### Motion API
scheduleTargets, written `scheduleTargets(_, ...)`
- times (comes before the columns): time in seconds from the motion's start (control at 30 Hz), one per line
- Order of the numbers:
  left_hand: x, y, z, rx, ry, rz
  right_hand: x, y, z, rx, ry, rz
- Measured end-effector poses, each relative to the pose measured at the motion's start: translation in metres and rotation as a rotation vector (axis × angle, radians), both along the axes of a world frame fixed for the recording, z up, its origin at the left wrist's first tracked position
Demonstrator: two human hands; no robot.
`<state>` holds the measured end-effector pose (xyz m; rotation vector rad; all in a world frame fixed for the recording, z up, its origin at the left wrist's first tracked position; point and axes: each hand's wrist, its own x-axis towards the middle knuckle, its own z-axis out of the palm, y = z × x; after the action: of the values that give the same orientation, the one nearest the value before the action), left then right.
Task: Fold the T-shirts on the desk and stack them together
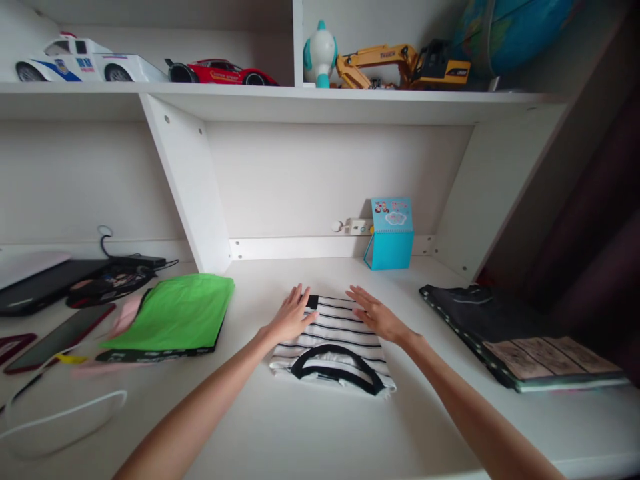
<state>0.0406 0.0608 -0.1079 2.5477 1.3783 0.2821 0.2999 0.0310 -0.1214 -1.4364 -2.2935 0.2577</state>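
A folded white shirt with black stripes and a black collar (334,350) lies on the white desk (280,427) in front of me. My left hand (293,313) rests flat on the shirt's far left corner, fingers spread. On the far right part of the shirt lies my right hand (376,313), also flat with its fingers stretched out. Neither hand holds anything.
A folded green garment (175,313) lies to the left, with a phone (60,337), a laptop (35,280) and cables beyond. A dark folded stack (515,343) sits at right. A blue box (391,233) stands against the back wall. Toy cars (220,72), an excavator (400,65) and a globe (515,30) sit on the shelf above.
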Motion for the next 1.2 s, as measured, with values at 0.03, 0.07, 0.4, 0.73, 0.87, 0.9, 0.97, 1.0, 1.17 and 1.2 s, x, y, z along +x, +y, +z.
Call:
scheduleTargets(0.03,0.003,0.005,-0.009,-0.007,0.034,0.022,-0.001,0.005,-0.009,-0.028,-0.044,0.004)
scheduleTargets(0.07,0.005,0.010,-0.015,-0.012,0.063,0.027,-0.002,0.007,-0.016,-0.057,-0.084,0.005)
scheduleTargets(0.4,0.033,0.062,0.001,0.053,0.259,-0.065,-0.021,-0.046,-0.014,0.027,-0.270,-0.204)
scheduleTargets(0.73,0.046,-0.017,0.010,0.032,0.131,-0.080,-0.086,-0.134,0.004,-0.001,-0.107,-0.018)
scheduleTargets(0.87,0.002,-0.053,0.007,-0.069,0.127,0.127,-0.063,-0.076,0.031,0.009,-0.078,0.001)
scheduleTargets(0.9,-0.005,-0.060,0.005,-0.065,0.143,0.160,-0.060,-0.056,0.032,0.009,-0.081,0.034)
scheduleTargets(0.97,-0.012,-0.070,0.002,-0.014,0.190,0.213,-0.061,-0.019,0.029,-0.013,-0.101,0.097)
scheduleTargets(1.0,-0.014,-0.072,0.000,0.017,0.213,0.240,-0.064,-0.004,0.025,-0.035,-0.113,0.115)
scheduleTargets(1.17,-0.025,-0.049,-0.011,0.025,0.200,0.226,-0.082,0.027,0.003,-0.206,-0.187,0.068)
scheduleTargets(1.2,-0.027,-0.039,-0.013,0.027,0.174,0.168,-0.082,0.027,0.000,-0.235,-0.206,0.019)
